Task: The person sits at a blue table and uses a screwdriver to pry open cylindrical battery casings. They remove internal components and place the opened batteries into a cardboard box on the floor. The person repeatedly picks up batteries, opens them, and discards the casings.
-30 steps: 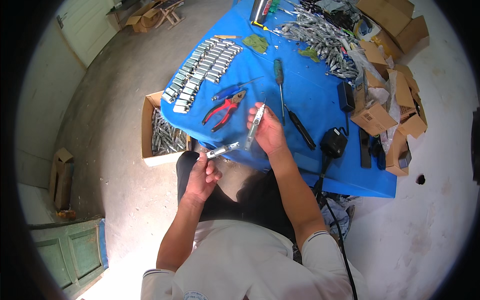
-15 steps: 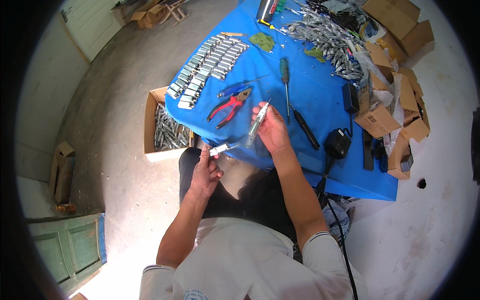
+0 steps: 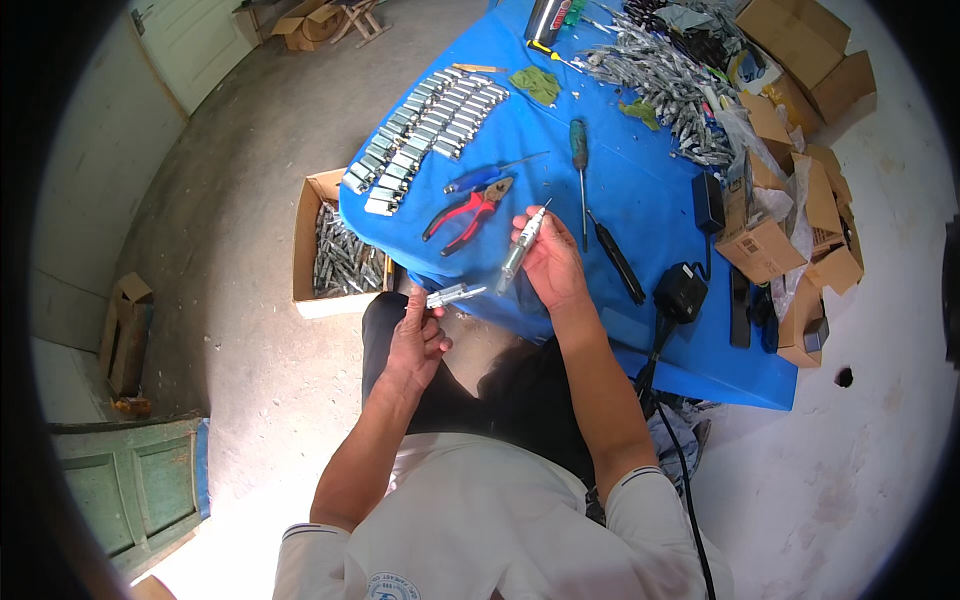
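My left hand (image 3: 418, 345) grips a short silvery metal cylinder (image 3: 450, 295) with a thin end pointing right. My right hand (image 3: 550, 260), a little higher, holds a slim silver-and-white pen-like piece (image 3: 518, 252) upright at a slant, its fine tip upward. On the blue-covered table just beyond lie red-handled pliers (image 3: 460, 211), a blue-handled screwdriver (image 3: 465, 182), a green-handled screwdriver (image 3: 579, 145) and a long black tool (image 3: 621, 265). Rows of small silvery metal parts (image 3: 430, 125) lie at the table's left.
Beside the table a cardboard box (image 3: 305, 200) holds many metal pieces. A pile of similar pieces (image 3: 680, 120), opened cartons (image 3: 800, 60) and a black adapter (image 3: 678, 295) with a cable crowd the right side. A green panelled board (image 3: 130, 485) is at lower left.
The piece in my left hand has tilted and now lies nearer level. Both hands still hold their pieces. The whole view has shifted slightly right.
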The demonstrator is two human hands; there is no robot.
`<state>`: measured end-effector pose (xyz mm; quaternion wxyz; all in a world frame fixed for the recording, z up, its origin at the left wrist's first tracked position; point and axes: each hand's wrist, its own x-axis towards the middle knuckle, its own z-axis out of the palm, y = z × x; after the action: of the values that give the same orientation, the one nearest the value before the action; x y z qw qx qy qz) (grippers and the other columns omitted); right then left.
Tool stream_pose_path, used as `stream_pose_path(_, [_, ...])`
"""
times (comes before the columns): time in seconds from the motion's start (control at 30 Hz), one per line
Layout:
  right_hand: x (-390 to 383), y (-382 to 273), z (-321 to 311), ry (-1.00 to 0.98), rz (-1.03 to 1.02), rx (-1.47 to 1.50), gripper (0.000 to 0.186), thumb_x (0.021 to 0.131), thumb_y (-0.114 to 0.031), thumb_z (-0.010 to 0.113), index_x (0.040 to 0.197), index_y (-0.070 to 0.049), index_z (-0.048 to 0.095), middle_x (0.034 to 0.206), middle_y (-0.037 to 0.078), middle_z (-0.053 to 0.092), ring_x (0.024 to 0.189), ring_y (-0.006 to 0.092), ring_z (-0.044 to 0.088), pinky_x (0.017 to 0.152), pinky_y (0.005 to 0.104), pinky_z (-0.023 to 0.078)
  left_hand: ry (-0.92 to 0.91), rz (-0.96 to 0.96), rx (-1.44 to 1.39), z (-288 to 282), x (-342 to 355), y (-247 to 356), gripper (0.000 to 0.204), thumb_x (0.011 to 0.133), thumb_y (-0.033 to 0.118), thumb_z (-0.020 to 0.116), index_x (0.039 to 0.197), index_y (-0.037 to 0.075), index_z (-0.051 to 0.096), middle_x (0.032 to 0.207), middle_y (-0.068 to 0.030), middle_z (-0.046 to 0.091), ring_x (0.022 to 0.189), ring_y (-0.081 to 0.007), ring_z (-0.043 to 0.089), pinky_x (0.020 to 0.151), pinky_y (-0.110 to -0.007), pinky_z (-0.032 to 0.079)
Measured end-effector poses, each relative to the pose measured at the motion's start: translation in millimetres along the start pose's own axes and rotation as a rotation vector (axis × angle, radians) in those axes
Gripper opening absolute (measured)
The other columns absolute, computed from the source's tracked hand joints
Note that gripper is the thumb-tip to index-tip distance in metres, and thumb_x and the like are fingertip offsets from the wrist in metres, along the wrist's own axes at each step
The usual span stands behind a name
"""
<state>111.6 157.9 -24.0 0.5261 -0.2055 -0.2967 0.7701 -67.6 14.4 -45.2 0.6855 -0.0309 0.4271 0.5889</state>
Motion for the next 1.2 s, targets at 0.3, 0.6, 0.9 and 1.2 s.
stream_pose_path(0.3, [-1, 0, 1, 0.006, -0.007, -0.003, 0.023, 0.095, -0.020, 0.053, 0.111, -0.003, 0.058, 0.100, 0.013, 0.064, 0.085, 0.0201, 0.062, 0.078, 0.0328, 0.050, -0.003, 0.016, 0.000, 2, 2, -1, 0.047, 0.086, 0.054, 0.061, 0.071, 0.009, 0.054, 0.046, 0.0077, 0.021, 0.038, -0.0072, 0.017, 0.045, -0.025, 0.031])
stream_pose_path(0.6, [-1, 0, 3, 0.000, -0.005, 0.014, 0.023, 0.095, -0.019, 0.053, 0.111, -0.002, 0.058, 0.100, 0.014, 0.064, 0.086, 0.0206, 0.061, 0.080, 0.0330, 0.050, 0.007, 0.021, -0.007, 3, 6, -3, 0.048, 0.087, 0.054, 0.059, 0.072, 0.009, 0.054, 0.046, 0.0076, 0.021, 0.038, -0.0075, 0.018, 0.046, -0.025, 0.032])
stream_pose_path(0.9, [-2, -3, 4, -0.007, 0.008, 0.026, 0.024, 0.096, -0.019, 0.052, 0.111, -0.002, 0.058, 0.101, 0.014, 0.064, 0.086, 0.0206, 0.061, 0.080, 0.0336, 0.050, -0.023, 0.057, 0.090, 7, 2, -2, 0.049, 0.089, 0.055, 0.055, 0.075, 0.007, 0.055, 0.048, 0.0082, 0.020, 0.040, -0.0063, 0.018, 0.048, -0.025, 0.033])
stream_pose_path(1.2, [-2, -4, 1, -0.002, 0.021, 0.027, 0.026, 0.097, -0.020, 0.050, 0.113, -0.003, 0.058, 0.101, 0.013, 0.063, 0.086, 0.0214, 0.060, 0.076, 0.0345, 0.051, -0.123, 0.137, 0.141, 8, -4, -1, 0.049, 0.090, 0.054, 0.053, 0.082, 0.006, 0.056, 0.052, 0.0074, 0.021, 0.042, -0.0061, 0.020, 0.049, -0.025, 0.033])
